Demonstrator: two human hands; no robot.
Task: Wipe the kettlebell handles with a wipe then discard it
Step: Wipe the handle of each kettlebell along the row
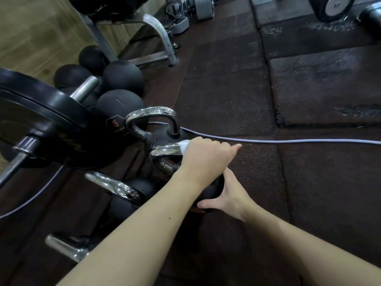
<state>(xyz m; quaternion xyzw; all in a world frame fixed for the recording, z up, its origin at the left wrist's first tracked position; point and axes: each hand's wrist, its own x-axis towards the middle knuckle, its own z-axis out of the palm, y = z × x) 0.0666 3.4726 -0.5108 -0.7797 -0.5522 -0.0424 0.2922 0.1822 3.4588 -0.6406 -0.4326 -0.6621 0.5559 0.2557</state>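
Observation:
Three black kettlebells with chrome handles stand in a row on the dark rubber floor. The far handle (152, 113) is beaded with droplets. My left hand (206, 156) grips a white wipe (184, 145) wrapped round the right end of the middle handle (165, 151), thumb sticking out to the right. My right hand (228, 196) rests spread on the middle kettlebell's black body (208, 193), which my left forearm mostly hides. The near handle (112, 185) lies lower left, untouched.
A loaded barbell with black plates (41, 112) juts in from the left. Black medicine balls (122, 77) sit behind the kettlebells. A grey cable (278, 140) crosses the floor mats. A metal rack foot (165, 40) and dumbbells (204, 7) stand at the back.

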